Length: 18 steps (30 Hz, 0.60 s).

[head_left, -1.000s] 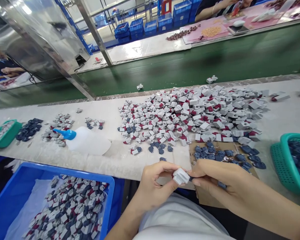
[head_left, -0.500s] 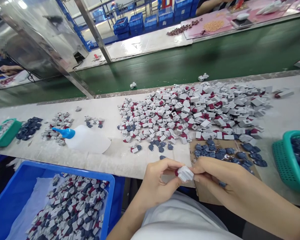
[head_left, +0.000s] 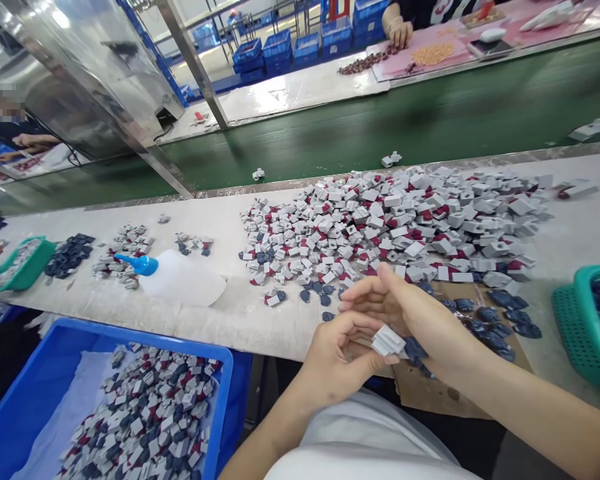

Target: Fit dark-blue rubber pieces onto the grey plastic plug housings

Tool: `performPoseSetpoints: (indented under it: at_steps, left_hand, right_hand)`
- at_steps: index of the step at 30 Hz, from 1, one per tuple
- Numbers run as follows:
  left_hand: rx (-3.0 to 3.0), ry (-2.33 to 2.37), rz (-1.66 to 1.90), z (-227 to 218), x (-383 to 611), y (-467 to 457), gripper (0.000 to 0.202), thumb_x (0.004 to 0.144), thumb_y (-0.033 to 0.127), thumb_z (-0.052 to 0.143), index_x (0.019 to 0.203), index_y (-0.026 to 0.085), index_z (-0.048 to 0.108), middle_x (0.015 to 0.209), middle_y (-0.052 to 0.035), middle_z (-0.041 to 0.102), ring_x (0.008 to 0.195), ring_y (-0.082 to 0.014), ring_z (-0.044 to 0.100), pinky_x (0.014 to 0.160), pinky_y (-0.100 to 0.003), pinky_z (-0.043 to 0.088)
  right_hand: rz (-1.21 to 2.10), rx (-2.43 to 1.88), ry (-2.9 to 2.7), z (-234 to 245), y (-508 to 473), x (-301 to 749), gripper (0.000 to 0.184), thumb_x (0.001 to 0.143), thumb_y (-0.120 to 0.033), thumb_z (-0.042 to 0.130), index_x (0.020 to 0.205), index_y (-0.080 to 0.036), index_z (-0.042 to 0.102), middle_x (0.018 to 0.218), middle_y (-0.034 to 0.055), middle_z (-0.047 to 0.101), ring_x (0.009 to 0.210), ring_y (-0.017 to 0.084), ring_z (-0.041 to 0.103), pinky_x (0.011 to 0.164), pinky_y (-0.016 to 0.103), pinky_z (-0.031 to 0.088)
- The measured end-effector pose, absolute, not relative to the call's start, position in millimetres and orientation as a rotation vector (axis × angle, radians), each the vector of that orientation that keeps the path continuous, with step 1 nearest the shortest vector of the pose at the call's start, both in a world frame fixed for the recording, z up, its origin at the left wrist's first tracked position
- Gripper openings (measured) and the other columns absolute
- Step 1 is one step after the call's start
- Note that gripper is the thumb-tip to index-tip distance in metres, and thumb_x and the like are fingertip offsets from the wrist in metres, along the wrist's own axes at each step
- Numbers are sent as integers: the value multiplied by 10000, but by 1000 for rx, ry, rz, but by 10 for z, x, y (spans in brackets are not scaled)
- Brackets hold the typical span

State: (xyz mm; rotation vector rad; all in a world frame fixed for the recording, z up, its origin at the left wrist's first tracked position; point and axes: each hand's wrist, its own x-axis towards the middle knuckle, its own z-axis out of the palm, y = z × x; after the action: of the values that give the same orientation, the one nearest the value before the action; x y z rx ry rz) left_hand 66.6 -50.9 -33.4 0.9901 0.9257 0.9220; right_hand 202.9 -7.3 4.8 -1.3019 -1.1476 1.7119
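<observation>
My left hand [head_left: 333,357] pinches a small grey-white plastic piece [head_left: 388,341] between thumb and fingers, in front of my body. Close on its right is my right hand [head_left: 417,313], its fingers stretched forward and slightly bent over the piece. A dark blue plastic part [head_left: 416,349] lies against the right palm, partly hidden; whether it touches the grey piece I cannot tell. Beyond the hands spreads a large heap of grey and dark red plastic pieces [head_left: 350,223]. More dark blue parts [head_left: 487,313] lie on cardboard [head_left: 523,363] under and beyond my right forearm.
A white bottle with a blue nozzle [head_left: 183,280] lies left of the heap. A blue bin [head_left: 225,393] of assembled pieces stands lower left. Green baskets [head_left: 563,327] stand at both sides. Behind runs a green conveyor [head_left: 300,143]; a co-worker's hand [head_left: 399,32] is across it.
My right hand has let go of the grey piece and stretched its fingers forward. The blue part has shifted left beside that piece. A co-worker's hand has appeared across the conveyor.
</observation>
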Motion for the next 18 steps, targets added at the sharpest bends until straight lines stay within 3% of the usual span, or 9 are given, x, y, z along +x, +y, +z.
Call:
performPoseSetpoints:
  at_steps: [3, 11, 18]
  left_hand:
    - [1078, 945, 1006, -347, 683, -511, 210, 691, 129, 766, 868, 145, 654, 809, -47, 738, 770, -153, 703, 699, -224, 557]
    - [1417, 960, 1024, -352, 603, -514, 259, 754, 69, 647, 1010, 93, 684, 1020, -133, 755, 817, -197, 730, 746, -265, 584]
    - [1165, 1083, 971, -559, 577, -405, 229, 762, 241, 696, 952, 123, 646, 932, -115, 763, 873, -228, 721, 782, -317, 566]
  right_hand:
    - [1875, -1222, -1040, 51, -83, 1956, 712, 687, -871, 562, 658, -167, 658, 706, 81, 649, 671, 208, 639, 616, 279, 531]
    - [1642, -1158, -1076, -61, -111, 1871, 712, 689, -876, 571, 543, -179, 595, 603, 40, 574, 623, 154, 551, 603, 241, 455]
    - [1780, -1187, -977, -322, 101, 1772, 748, 598, -912, 583, 557, -165, 562, 572, 39, 546, 553, 153, 527, 504, 243, 429]
